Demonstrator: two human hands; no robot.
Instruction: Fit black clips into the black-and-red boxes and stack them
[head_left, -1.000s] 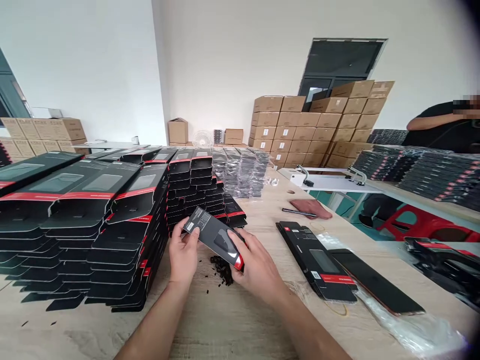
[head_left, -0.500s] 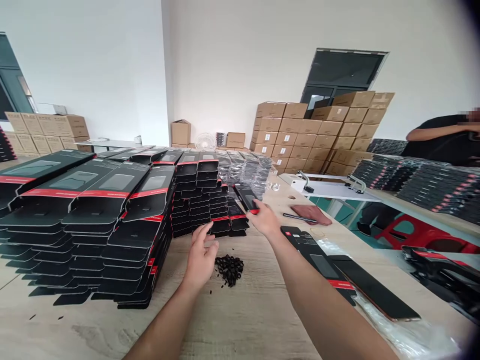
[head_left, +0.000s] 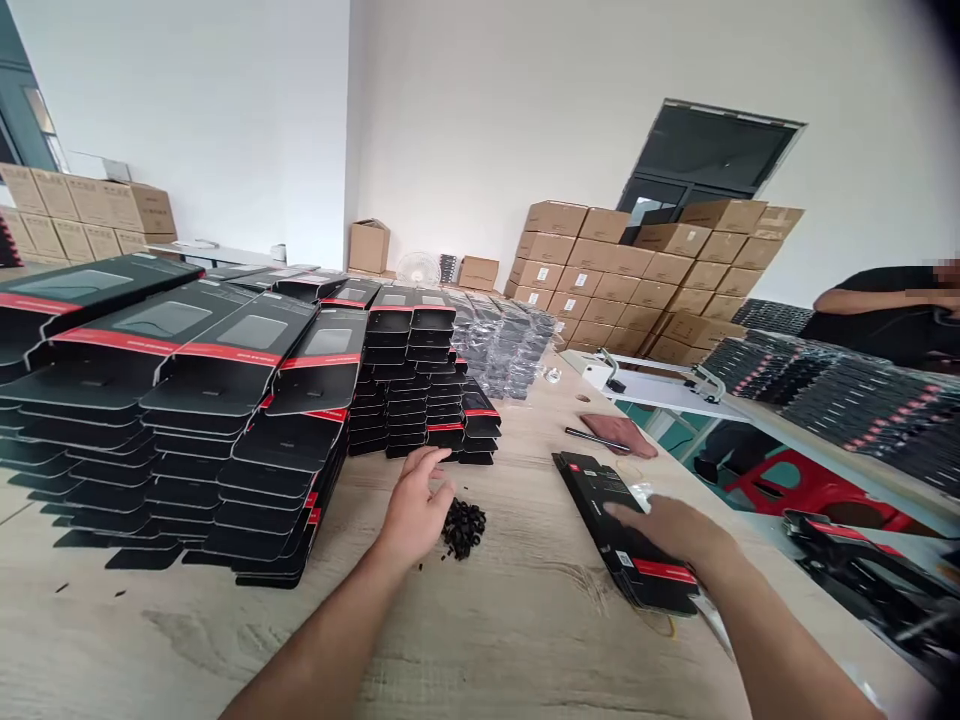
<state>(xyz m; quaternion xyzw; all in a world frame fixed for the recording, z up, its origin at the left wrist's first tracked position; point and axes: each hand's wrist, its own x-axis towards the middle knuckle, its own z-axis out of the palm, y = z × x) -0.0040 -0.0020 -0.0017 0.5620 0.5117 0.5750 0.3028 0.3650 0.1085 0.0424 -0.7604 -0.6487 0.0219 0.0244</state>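
My left hand (head_left: 416, 510) is raised just left of a pile of small black pieces (head_left: 465, 530). Its thumb and fingers are apart, with nothing between them. On the right, my right hand (head_left: 675, 528) lies over a flat black and red box (head_left: 600, 500), its thumb stretched across the printed face. Blur and the hand itself hide the other fingers, so I cannot tell whether they grip anything. A small black box (head_left: 478, 400) with a red edge rests on the short stack beyond my left hand.
Tall stacks of black boxes with red bands (head_left: 247, 340) fill the left side of the table. Plastic-wrapped stacks (head_left: 495, 340) stand behind. A dark red cloth (head_left: 619, 433) and a black pen (head_left: 596, 440) lie at right. A person in black (head_left: 877, 310) is across the aisle.
My right hand has left the small box on the short stack and come back right, over the flat box. The long dark slab beside it is now hidden. My left hand stays near the pile.
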